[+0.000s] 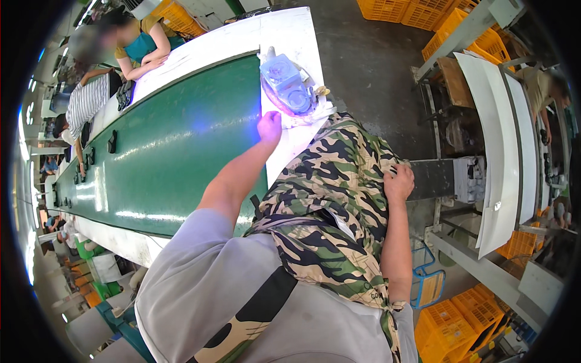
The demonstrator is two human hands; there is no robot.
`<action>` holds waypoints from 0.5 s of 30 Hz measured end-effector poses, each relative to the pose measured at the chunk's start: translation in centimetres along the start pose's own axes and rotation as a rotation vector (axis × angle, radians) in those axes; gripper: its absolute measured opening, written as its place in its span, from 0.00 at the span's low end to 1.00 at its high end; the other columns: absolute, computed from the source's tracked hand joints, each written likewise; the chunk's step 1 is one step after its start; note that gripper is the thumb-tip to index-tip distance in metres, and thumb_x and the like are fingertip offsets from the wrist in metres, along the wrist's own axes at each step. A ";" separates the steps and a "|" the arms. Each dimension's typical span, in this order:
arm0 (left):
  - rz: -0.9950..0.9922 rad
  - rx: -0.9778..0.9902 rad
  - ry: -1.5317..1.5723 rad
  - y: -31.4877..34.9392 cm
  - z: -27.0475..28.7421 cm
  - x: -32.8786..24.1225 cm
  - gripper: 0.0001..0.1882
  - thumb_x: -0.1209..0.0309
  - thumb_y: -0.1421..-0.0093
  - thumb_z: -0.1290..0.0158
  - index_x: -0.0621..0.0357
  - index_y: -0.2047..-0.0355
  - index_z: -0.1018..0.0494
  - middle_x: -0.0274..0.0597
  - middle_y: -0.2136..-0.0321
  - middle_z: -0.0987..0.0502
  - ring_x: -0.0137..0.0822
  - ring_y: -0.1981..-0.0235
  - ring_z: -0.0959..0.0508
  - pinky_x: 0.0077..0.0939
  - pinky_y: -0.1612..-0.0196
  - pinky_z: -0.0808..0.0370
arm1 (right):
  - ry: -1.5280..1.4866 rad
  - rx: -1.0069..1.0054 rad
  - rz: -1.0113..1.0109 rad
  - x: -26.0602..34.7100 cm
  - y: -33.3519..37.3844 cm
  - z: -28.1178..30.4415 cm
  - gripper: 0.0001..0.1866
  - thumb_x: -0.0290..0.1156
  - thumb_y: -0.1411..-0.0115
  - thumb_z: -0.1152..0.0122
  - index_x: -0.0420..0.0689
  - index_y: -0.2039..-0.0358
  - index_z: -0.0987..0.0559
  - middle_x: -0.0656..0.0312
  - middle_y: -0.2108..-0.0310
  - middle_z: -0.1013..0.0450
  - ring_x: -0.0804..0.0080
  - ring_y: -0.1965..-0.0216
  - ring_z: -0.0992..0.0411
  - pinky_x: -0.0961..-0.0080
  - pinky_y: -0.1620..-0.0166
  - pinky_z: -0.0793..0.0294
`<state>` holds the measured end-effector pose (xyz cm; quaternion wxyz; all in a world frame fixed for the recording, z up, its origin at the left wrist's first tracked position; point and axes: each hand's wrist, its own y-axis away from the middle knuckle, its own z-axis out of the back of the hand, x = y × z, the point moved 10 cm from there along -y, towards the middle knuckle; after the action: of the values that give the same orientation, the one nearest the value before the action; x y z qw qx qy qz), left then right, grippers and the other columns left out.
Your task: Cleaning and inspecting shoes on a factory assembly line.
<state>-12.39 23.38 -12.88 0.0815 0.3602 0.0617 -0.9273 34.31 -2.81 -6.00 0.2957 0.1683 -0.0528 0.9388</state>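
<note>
Curling near blue container (pixel 282 72), left hand (pixel 270 127) with hidden palm, right hand (pixel 399 183) bent by apron (pixel 342 175), both grips unclear.

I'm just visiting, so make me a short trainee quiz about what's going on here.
1. Which grip is nearer the pale blue object?
2. Fill in: the long belt is ___ in colour.
3. True or false: the right grip lies on the long belt.

Key:
1. The left grip.
2. Green.
3. False; it is by the camouflage apron.
</note>
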 end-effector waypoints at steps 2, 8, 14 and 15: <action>0.083 -0.062 -0.024 -3.0 0.2 2.0 0.17 0.59 0.40 0.41 0.59 0.60 0.18 0.50 0.67 0.16 0.47 0.64 0.16 0.39 0.55 0.23 | 0.004 0.041 -0.007 0.1 -0.1 -0.1 0.21 0.38 0.51 0.33 0.49 0.54 0.18 0.54 0.42 0.28 0.52 0.37 0.35 0.52 0.38 0.35; 0.358 0.135 -0.058 -8.2 -2.6 7.2 0.17 0.57 0.43 0.40 0.60 0.66 0.16 0.49 0.73 0.16 0.44 0.68 0.16 0.38 0.58 0.22 | 0.000 0.018 0.013 0.7 -0.1 0.1 0.21 0.38 0.50 0.33 0.48 0.54 0.18 0.54 0.42 0.28 0.52 0.37 0.35 0.53 0.38 0.35; 0.357 0.300 -0.119 -9.2 -3.8 5.7 0.25 0.50 0.43 0.47 0.62 0.64 0.16 0.60 0.62 0.18 0.59 0.54 0.19 0.46 0.48 0.25 | 0.025 0.027 0.022 0.8 -0.3 -0.4 0.21 0.38 0.50 0.33 0.47 0.55 0.19 0.53 0.43 0.27 0.51 0.38 0.35 0.53 0.38 0.35; 0.336 0.293 -0.142 -9.3 -3.5 5.7 0.25 0.51 0.42 0.48 0.61 0.64 0.16 0.60 0.61 0.18 0.58 0.54 0.19 0.46 0.48 0.25 | 0.027 0.030 0.026 0.9 -0.4 -0.5 0.21 0.38 0.50 0.33 0.47 0.55 0.19 0.53 0.43 0.27 0.51 0.38 0.35 0.53 0.38 0.35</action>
<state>-16.06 32.50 -18.78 0.1858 0.3072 -0.1405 -0.9227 33.68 -1.87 -6.12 0.2815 0.1595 -0.0368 0.9455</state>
